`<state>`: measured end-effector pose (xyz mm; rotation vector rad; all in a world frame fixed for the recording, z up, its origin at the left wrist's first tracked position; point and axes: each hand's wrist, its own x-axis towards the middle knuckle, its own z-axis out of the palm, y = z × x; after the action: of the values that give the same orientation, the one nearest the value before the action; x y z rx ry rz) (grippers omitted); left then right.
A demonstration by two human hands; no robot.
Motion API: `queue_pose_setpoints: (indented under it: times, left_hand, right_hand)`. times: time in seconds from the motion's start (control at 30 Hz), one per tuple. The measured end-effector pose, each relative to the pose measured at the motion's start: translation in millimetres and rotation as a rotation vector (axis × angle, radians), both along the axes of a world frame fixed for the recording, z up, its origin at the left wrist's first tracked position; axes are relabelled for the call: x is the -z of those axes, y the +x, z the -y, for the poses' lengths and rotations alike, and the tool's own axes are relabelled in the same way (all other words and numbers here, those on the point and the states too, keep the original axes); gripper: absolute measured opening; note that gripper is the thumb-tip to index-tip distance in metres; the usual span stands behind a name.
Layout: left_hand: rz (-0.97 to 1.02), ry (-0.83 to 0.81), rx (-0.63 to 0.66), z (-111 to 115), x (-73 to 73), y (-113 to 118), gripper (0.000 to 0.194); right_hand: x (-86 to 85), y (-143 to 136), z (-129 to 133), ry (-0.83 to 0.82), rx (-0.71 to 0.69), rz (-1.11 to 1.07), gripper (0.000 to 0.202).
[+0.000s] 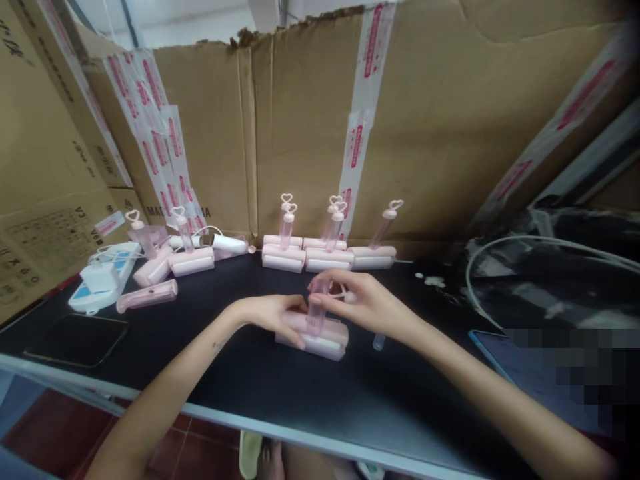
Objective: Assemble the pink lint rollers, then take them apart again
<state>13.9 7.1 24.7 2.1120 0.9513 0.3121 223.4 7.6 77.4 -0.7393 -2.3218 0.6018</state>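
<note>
Near the middle of the black tabletop lies a pale pink block-shaped device (325, 341) with a white strip along its front. My left hand (275, 317) is closed around its left end, thumb in front. A clear pink tube (317, 313) stands upright on the device. The fingertips of my right hand (373, 300) close on the top of this tube. A small white heart-topped stopper (345, 293) also sits between the right fingers, lying sideways. Just right of the device, partly under my right wrist, is a small clear tube (379, 342).
Along the cardboard wall (300, 127) stand several pink devices (327, 260) with heart-topped tubes. A power strip (107, 280), a pink handheld piece (147, 295) and a dark phone (77, 339) are at left. On the right are a white cable (470, 273) and a blue-edged tablet (520, 363).
</note>
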Motion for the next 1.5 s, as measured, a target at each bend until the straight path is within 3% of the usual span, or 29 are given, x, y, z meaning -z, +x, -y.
queue_pose_setpoints:
  times: [0.23,0.47,0.53,0.67,0.8,1.0,1.1,1.23,1.37,1.5]
  left_hand:
    - [-0.001,-0.010,0.022,2,-1.8,0,0.083]
    - [-0.029,-0.005,0.028,5,-3.7,0,0.084]
    - [-0.054,0.003,0.008,5,-4.3,0,0.079]
    - [-0.115,0.010,-0.019,7,-5.3,2,0.074]
    - [-0.176,0.025,-0.042,10,-6.4,5,0.076]
    - [-0.169,-0.047,-0.063,12,-5.1,5,0.075]
    - [-0.056,-0.034,-0.091,18,-5.9,9,0.085]
    - [0.248,0.072,-0.135,27,-6.6,22,0.049]
    - [0.330,0.091,-0.133,27,-1.1,29,0.033]
    - [0.303,0.097,-0.139,25,3.6,29,0.034]
  right_hand:
    - [-4.8,4,-1,0.059,-0.014,0.013,0.023]
    - [-37.2,9,-9,0.060,-0.220,0.294,0.030]
    - [-47.8,4,-11,0.088,-0.222,0.414,0.032]
    - [-61.3,-12,-4,0.315,-0.055,0.711,0.031]
    - [-62.4,-28,15,0.580,0.145,0.920,0.039]
    - [-50.9,-52,42,0.642,0.281,1.021,0.039]
    - [-47.8,-60,50,0.585,0.340,1.003,0.034]
    - [-55.5,-47,48,0.465,0.393,0.856,0.037]
    - [-58.8,-11,35,0.166,0.222,0.332,0.034]
    - [-32.9,5,21,-0.050,0.035,-0.148,0.037]
